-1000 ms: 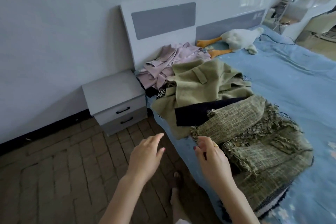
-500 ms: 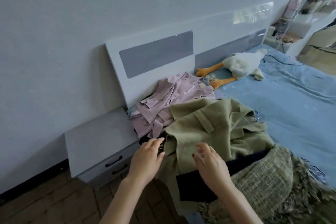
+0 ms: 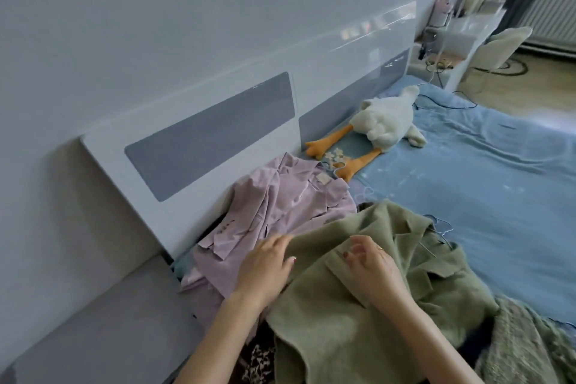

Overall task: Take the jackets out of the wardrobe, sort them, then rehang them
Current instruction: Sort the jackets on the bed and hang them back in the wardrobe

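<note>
- You are in the sorting step, as I judge: the jackets lie in a pile on the bed, out of the wardrobe, not yet hung again.
- Your left hand lies flat with fingers straight, at the border of the pink jacket and the green jacket. It grips nothing.
- Your right hand rests on the green jacket near its pocket flap, fingers a bit bent; if it pinches the cloth, I cannot tell.
- The hands are apart, approx. one on each side of a fold.
- Next move, prob.: take the green jacket by collar or shoulders and lift it free. Mind the wire hanger near the collar; it can catch.
- Hard to see: dark and spotted cloth under the pile, a knit piece cut by the frame edge. The wardrobe is not in view.
</note>
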